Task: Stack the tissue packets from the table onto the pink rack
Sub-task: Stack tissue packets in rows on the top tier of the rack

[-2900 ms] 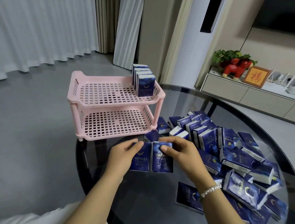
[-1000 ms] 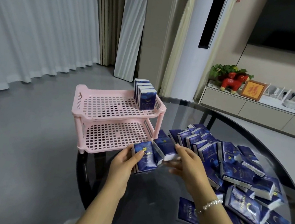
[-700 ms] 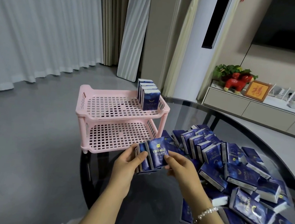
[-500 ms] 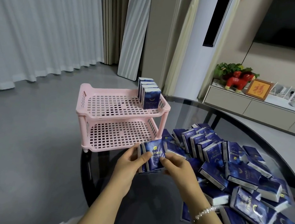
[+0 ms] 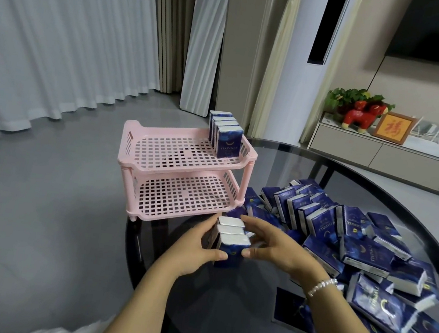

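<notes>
A two-tier pink rack (image 5: 139, 166) stands at the left edge of the round dark glass table (image 5: 220, 316). Several blue tissue packets (image 5: 226, 139) stand upright in a row at the far right corner of its top tier; the lower tier is bare. Between both hands I hold a small bunch of blue packets (image 5: 230, 240) pressed together upright, white tops facing up, just in front of the rack's lower tier. My left hand (image 5: 195, 253) clasps the bunch from the left, my right hand (image 5: 272, 245) from the right.
A large loose heap of blue packets (image 5: 357, 242) covers the right half of the table. One flat packet (image 5: 296, 312) lies near my right forearm. Grey floor and white curtains lie beyond the table's left edge; a low cabinet with ornaments stands at the back right.
The packets that lay flat under my hands have been gathered, turned upright and squeezed into one bunch between both hands. The bunch stays just in front of the rack.
</notes>
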Demonstrator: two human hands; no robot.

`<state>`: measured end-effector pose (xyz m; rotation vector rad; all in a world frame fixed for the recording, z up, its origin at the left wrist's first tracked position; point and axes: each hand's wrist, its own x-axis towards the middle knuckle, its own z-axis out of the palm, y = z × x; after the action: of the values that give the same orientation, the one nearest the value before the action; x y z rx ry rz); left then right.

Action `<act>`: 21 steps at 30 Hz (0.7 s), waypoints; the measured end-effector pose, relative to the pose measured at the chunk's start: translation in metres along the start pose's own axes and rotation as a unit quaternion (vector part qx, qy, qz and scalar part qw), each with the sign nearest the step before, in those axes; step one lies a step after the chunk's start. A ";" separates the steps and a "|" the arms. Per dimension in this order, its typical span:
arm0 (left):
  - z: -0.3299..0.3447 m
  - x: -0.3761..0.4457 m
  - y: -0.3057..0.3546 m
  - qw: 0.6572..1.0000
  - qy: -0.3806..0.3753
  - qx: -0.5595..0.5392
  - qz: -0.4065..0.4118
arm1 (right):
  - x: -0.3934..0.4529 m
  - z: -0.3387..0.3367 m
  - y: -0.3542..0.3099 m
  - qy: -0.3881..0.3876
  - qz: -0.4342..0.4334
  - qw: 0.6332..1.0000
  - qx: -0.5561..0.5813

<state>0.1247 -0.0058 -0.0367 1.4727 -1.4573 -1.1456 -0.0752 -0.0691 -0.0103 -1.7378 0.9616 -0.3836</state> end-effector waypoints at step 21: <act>-0.001 -0.008 0.006 0.993 0.045 0.109 -0.029 | 0.010 0.002 -0.009 -0.016 -0.022 0.998 -0.056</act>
<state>0.1244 0.0017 -0.0298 1.7036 -1.5242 -0.9642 -0.0642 -0.0743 -0.0044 -1.8635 0.9385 -0.3341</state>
